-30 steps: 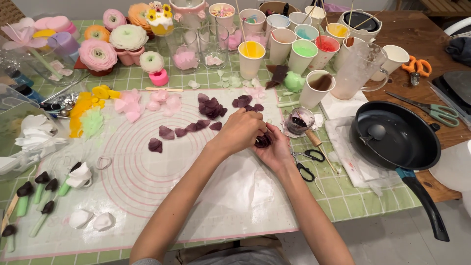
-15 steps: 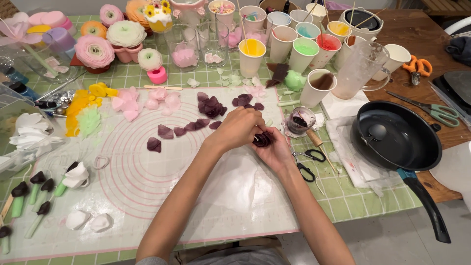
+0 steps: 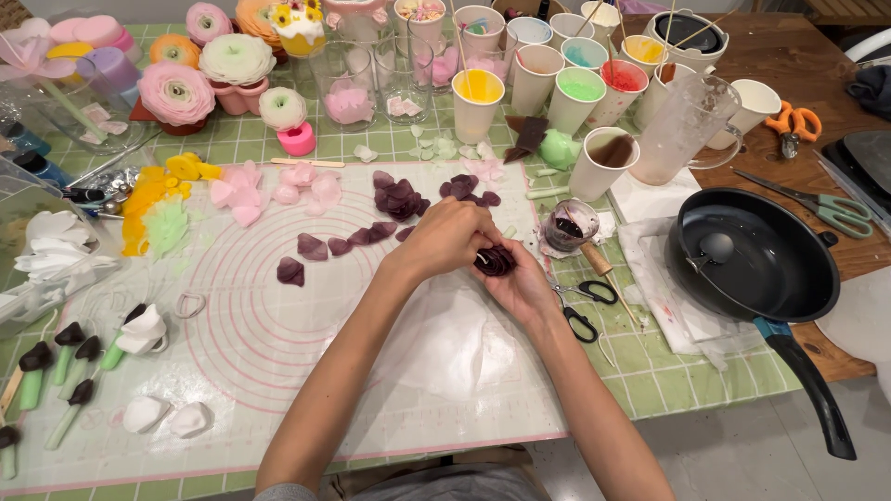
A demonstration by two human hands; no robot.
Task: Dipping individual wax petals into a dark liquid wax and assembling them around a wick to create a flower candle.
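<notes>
A dark purple wax flower (image 3: 495, 261) sits between both hands above the translucent mat (image 3: 278, 353) with pink circles. My right hand (image 3: 516, 286) cups the flower from below. My left hand (image 3: 447, 236) closes over its upper left side, fingers pressing on the petals. Loose dark purple petals (image 3: 353, 238) lie in a row on the mat to the left, with a pile of them (image 3: 399, 198) further back.
A black pan (image 3: 754, 263) with a long handle is at right. A small jar of dark wax (image 3: 568, 225), black-handled scissors (image 3: 583, 306), paper cups of coloured wax (image 3: 583, 96), a clear jug (image 3: 683, 128), pink and yellow petals (image 3: 243, 188), finished flowers (image 3: 176, 93) and green stems (image 3: 56, 357) surround the mat.
Both hands stay on the purple flower in the same spot, with only slight finger shifts. Nothing else on the table has moved.
</notes>
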